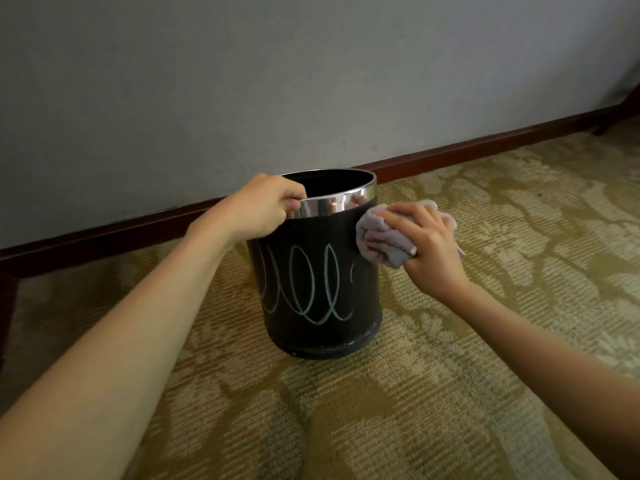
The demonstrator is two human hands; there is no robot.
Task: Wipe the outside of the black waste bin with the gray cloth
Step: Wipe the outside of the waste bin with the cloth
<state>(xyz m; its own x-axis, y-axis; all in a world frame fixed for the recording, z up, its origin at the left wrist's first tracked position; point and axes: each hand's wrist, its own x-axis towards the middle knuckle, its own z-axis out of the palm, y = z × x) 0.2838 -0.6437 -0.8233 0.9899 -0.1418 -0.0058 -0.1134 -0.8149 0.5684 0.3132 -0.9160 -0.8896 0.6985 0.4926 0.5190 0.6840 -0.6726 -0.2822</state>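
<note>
The black waste bin (318, 327) stands upright on the carpet, round, with a shiny metal band around its rim. White looping chalk scribbles cover its front side. My left hand (258, 206) grips the rim at the bin's upper left, fingers curled over the edge. My right hand (427, 244) holds the bunched gray cloth (377, 235) and presses it against the bin's upper right side, just below the metal band. The bin's far side and interior bottom are hidden.
A green-and-beige patterned carpet (485, 341) covers the floor all around. Close behind the bin runs a gray wall (311, 81) with a dark wooden baseboard (485, 147). A dark furniture leg (620, 116) shows at the far right.
</note>
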